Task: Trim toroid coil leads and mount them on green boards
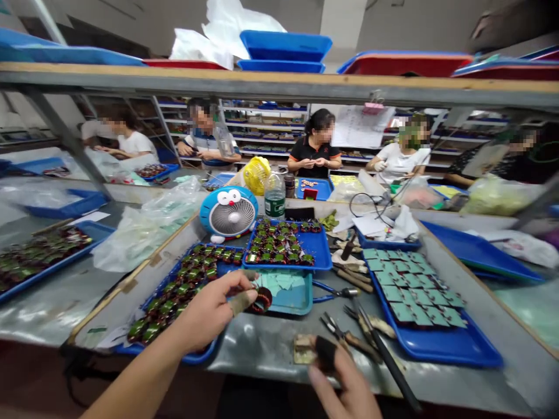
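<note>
My left hand point(213, 311) is closed, its taped thumb and fingertips pinching a toroidal coil point(262, 300) wound with reddish-brown wire. The coil hangs above the near edge of a light-blue tray point(305, 302) holding pale green sheets point(283, 282). Lower down, my right hand point(345, 381) has its thumb and a black-covered finger apart, with nothing visible between them. Beside that finger a small worn block point(304, 349) lies on the bench. Under my left forearm, a blue tray point(205, 356) carries rows of coils with green tops point(192, 279).
Pliers point(334, 329), blue-handled cutters point(334, 292) and a black rod-like tool point(384, 355) lie mid-bench. On the right, a blue tray point(454, 346) holds pieces topped with green squares point(410, 285). A blue fan point(229, 212) and bottle point(275, 198) stand behind. Several people sit opposite.
</note>
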Motion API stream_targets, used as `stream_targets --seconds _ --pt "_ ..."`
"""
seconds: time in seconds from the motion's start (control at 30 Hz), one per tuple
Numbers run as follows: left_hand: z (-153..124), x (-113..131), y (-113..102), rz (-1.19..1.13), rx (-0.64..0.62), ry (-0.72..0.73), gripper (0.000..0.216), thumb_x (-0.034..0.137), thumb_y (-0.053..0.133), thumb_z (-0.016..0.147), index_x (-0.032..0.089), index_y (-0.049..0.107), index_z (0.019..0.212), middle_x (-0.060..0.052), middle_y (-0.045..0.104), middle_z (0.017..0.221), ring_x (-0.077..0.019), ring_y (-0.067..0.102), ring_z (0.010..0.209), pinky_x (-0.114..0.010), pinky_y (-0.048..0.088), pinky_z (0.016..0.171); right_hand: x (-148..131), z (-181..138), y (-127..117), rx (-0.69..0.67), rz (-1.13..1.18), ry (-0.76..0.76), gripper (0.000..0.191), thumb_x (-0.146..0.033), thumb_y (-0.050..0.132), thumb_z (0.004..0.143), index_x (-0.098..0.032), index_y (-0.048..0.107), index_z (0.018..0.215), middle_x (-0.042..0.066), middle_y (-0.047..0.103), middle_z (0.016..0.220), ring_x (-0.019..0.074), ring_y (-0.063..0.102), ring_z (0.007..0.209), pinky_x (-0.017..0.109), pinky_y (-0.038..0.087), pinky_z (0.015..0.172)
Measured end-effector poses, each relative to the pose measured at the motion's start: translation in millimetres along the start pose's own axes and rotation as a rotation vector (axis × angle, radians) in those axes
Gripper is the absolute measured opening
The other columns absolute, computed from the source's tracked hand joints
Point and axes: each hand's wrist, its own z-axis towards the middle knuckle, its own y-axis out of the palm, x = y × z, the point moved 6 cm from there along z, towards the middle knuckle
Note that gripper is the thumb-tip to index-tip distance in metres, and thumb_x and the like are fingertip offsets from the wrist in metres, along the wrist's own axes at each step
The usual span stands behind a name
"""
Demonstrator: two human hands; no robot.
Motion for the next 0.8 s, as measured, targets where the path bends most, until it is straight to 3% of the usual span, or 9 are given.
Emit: stream_targets --seconds 0.03,0.1,0.2,0.27,0.37,0.5,0.57,0.8 --pt "3.3 18.3 6.0 -0.136 -0.087 0.028 0.03 0.048 0.058 0.101 0.024 0.069 0.089 -0.004 0.076 0.108 -0.0258 0.064 0.124 -0.031 0.053 0.098 -10.8 8.0 13.4 -0.1 0.092 0.006 0.047 -0.041 0.08 0.089 -0.029 0.071 0.134 0.011 0.079 0.12 0.0302 0.077 0.101 0.037 0.063 0.087" --pt "9.9 49.5 17.1 -0.296 -0.203 0.062 0.03 0.05 0.063 0.098 0.022 0.07 0.087 -0.005 0.076 0.101 -0.0277 0.067 0.115 -0.032 0.053 0.094 -32.1 23.9 31.5 -0.16 0.312 0.034 0.055 -0.043 0.08 0.09 -0.029 0.064 0.141 0.009 0.078 0.121 0.0271 0.073 0.108 0.036 0.059 0.093" --pt "17.9 73.5 32.1 -0.446 -0.262 0.079 0.03 0.051 0.069 0.094 0.021 0.07 0.093 -0.006 0.074 0.1 -0.027 0.068 0.102 -0.035 0.053 0.089 -50.0 39.1 44.0 -0.147 0.571 0.086 0.047 -0.047 0.082 0.088 -0.025 0.069 0.128 0.008 0.079 0.114 0.0218 0.074 0.097 0.031 0.06 0.081" --pt "20.5 70.2 41.3 -0.603 -0.224 0.039 0.036 0.053 0.069 0.093 0.023 0.067 0.112 -0.008 0.072 0.112 -0.0266 0.068 0.103 -0.037 0.054 0.09 -48.3 40.9 42.7 -0.101 0.65 0.131 0.044 -0.047 0.085 0.085 -0.021 0.071 0.119 0.007 0.08 0.104 0.0189 0.073 0.085 0.028 0.059 0.071" --pt "16.0 46.4 61.0 -0.83 -0.148 -0.08 0.051 0.059 0.065 0.095 0.025 0.059 0.132 -0.011 0.066 0.133 -0.0289 0.066 0.113 -0.042 0.052 0.099 -37.4 37.2 33.9 -0.027 0.729 0.186 0.044 -0.044 0.088 0.083 -0.021 0.069 0.116 0.006 0.08 0.101 0.0193 0.074 0.084 0.031 0.06 0.072" --pt "-1.9 26.4 99.0 -0.974 -0.216 -0.191 0.061 0.067 0.064 0.092 0.022 0.06 0.133 -0.011 0.075 0.111 -0.0318 0.068 0.11 -0.046 0.049 0.102 -33.5 34.4 26.6 0.017 0.771 0.209 0.04 -0.042 0.087 0.085 -0.021 0.066 0.112 0.006 0.08 0.103 0.0219 0.076 0.09 0.033 0.061 0.075" --pt "-8.7 28.8 111.1 -1.017 -0.245 -0.18 0.059 0.064 0.066 0.092 0.022 0.062 0.133 -0.011 0.075 0.114 -0.0321 0.068 0.112 -0.045 0.05 0.101 -36.3 34.7 27.1 0.019 0.78 0.211 0.039 -0.042 0.086 0.086 -0.021 0.065 0.112 0.007 0.08 0.107 0.023 0.077 0.092 0.034 0.061 0.077" --pt "-11.2 46.6 118.5 -1.039 -0.242 -0.109 0.045 0.053 0.072 0.093 0.024 0.064 0.127 -0.009 0.071 0.127 -0.0293 0.065 0.118 -0.039 0.052 0.101 -40.3 31.8 31.2 0.033 0.779 0.213 0.042 -0.042 0.086 0.086 -0.02 0.066 0.116 0.009 0.08 0.112 0.0245 0.077 0.099 0.033 0.062 0.078"
